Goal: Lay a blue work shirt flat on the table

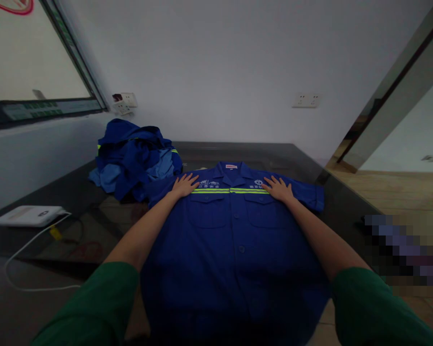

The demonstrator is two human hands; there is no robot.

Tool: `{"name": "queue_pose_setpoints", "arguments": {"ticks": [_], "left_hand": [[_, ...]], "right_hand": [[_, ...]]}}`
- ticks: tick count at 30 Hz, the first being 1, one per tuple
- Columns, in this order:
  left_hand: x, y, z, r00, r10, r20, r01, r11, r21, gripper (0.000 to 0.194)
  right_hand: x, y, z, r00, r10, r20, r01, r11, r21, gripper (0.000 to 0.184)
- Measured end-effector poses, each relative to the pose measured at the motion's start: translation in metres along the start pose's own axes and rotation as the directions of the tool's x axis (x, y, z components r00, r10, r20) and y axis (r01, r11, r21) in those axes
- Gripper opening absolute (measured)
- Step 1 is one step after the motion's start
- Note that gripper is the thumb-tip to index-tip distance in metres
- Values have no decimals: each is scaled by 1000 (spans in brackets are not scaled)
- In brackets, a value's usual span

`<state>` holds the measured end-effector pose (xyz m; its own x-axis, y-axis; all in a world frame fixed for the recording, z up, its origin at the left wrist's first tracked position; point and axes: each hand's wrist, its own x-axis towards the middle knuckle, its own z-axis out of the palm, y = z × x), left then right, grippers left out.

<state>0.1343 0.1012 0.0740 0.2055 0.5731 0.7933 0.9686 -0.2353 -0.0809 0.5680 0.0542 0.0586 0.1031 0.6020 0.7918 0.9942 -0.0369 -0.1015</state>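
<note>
A blue work shirt lies face up and spread out on the dark table, its collar toward the wall and its lower part hanging over the near edge. It has a yellow-green stripe across the chest, white printing and two chest pockets. My left hand rests flat, fingers spread, on the shirt's left shoulder area as I see it. On the opposite shoulder, my right hand lies flat in the same way. Neither hand grips the cloth.
A heap of crumpled blue clothes sits at the table's back left. Nearer on the left lies a white device with a white cable. Behind the table is a wall with sockets; a window is on the left.
</note>
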Motion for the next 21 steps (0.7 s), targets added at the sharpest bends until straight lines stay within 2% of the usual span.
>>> {"name": "queue_pose_setpoints", "arguments": {"ticks": [5,10,13,15,18,21], "left_hand": [[18,3,-4,1000,23,-15,-22,999,28,59],[9,30,-21,990,34,-136,-22,996,87,54],[-13,53,-28,974,82,-211,-59,992,110,49],[-34,65,-26,974,112,-195,-100,993,69,47],[-68,71,-14,989,125,-80,-126,992,-17,56],[-88,70,-3,992,127,-4,-127,992,-27,62]], "right_hand": [[24,3,-1,1000,-3,-2,3,1000,7,68],[26,-4,-12,997,-47,-56,44,998,-53,61],[2,-16,-19,973,-124,-192,105,989,-104,59],[-22,-23,-18,956,-159,-247,143,986,-84,60],[-59,-24,-8,964,-212,-158,209,977,-36,64],[-78,-17,2,965,-262,-27,261,965,-34,67]]}}
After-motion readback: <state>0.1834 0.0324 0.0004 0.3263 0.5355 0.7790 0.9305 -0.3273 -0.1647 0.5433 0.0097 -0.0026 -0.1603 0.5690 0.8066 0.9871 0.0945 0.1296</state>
